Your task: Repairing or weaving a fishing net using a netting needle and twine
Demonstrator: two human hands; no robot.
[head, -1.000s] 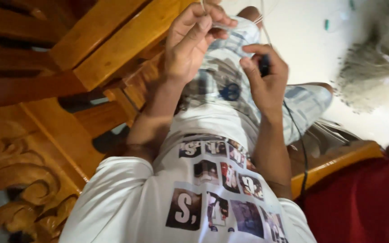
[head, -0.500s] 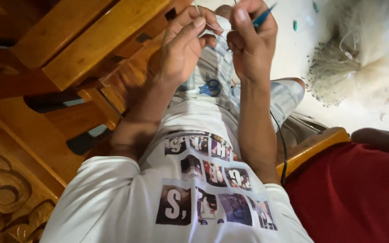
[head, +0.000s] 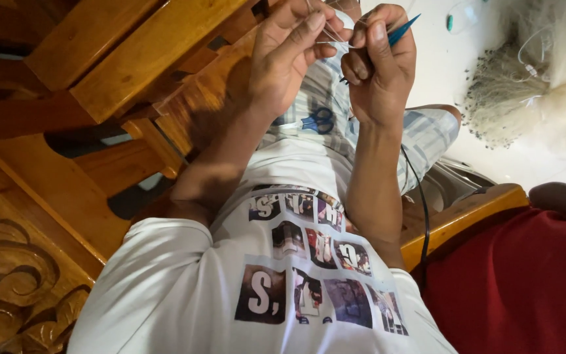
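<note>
Above the blue-handled scissors (head: 319, 120) on the lap, the left hand (head: 289, 56) pinches thin clear net strands (head: 327, 34); beside it, the right hand (head: 378, 65) grips a slim teal netting needle (head: 402, 29), its tip slanting up and away.

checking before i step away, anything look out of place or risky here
One thing: blue-handled scissors lie loose on the person's lap, under the left hand and right hand, which pinch fine thread; the right also holds a teal tool. They could slip off. The net pile on the floor looks heaped, not spilled.
</note>
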